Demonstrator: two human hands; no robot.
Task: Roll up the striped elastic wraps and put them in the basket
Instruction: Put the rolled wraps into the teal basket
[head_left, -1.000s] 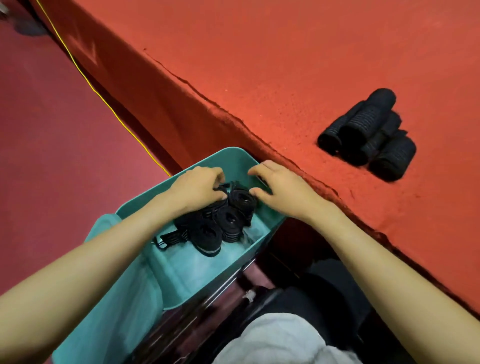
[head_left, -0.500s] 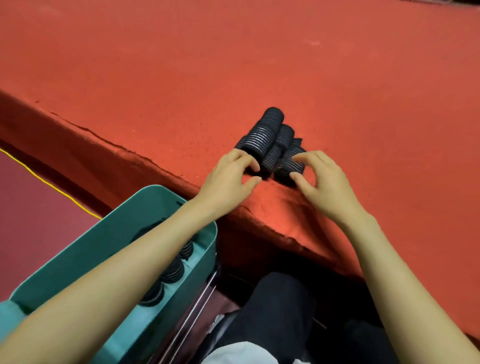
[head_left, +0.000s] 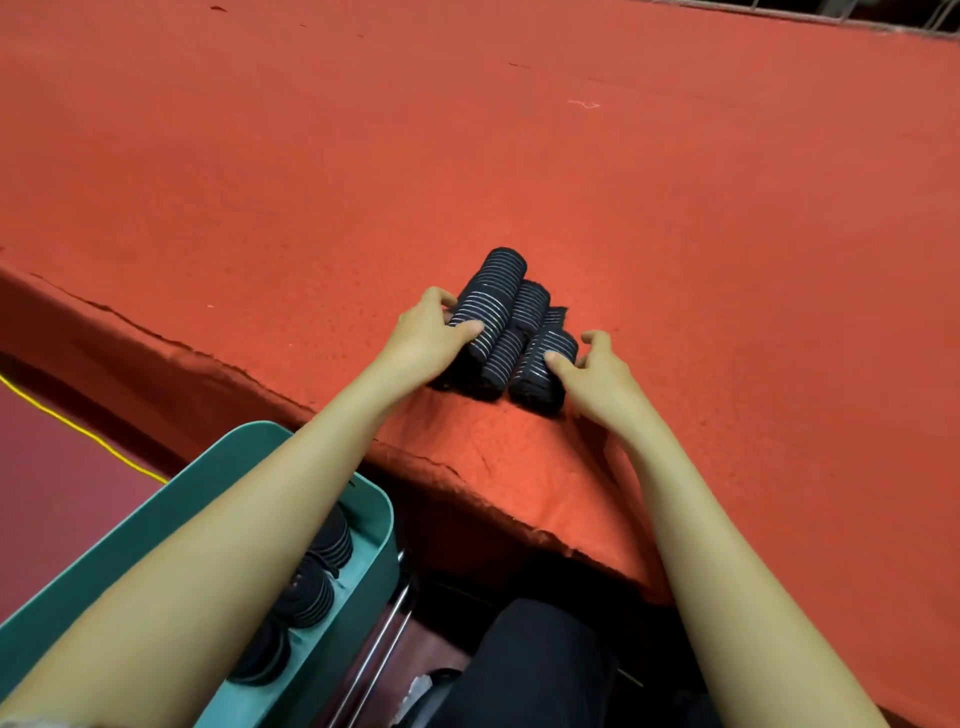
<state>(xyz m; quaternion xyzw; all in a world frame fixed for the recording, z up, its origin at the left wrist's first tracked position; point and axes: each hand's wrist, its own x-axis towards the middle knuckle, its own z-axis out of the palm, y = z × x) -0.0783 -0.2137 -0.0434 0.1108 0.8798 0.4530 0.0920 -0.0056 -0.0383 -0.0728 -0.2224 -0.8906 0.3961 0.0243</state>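
While L hand (head_left: 423, 338) curls round the left roll (head_left: 493, 296) and R hand (head_left: 597, 371) pinches the right roll (head_left: 543, 364), both near the table (head_left: 675, 234) edge, I reckon it's the pickup step; next needs a firm lift w/o unrolling, then across to the basket (head_left: 249, 441).

Even, soft indoor light; faint shadows, wide-angle bending at edges.

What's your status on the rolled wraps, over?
Left hand grips left roll; right hand grips right roll. Both on red table, middle rolls between. Basket lower left, stored rolls inside; nothing seen blocking.
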